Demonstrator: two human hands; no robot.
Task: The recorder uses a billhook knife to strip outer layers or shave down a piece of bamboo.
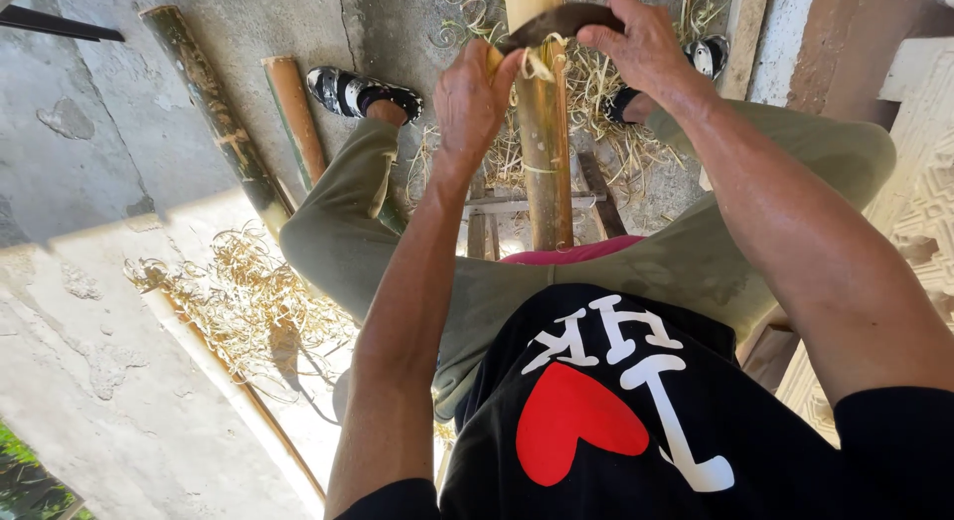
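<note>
I sit with a thick bamboo pole standing between my knees. A dark curved blade lies across the pole near the top of the view. My right hand grips one end of the blade. My left hand closes on the other end, which looks like a pale handle, pressed against the pole's left side. Pale curled shavings hang from the pole just under the blade.
Two more bamboo poles lie on the concrete floor at left. Heaps of shavings cover the floor by my left leg and around my feet. A small wooden frame sits under the pole. A carved pale wall stands at right.
</note>
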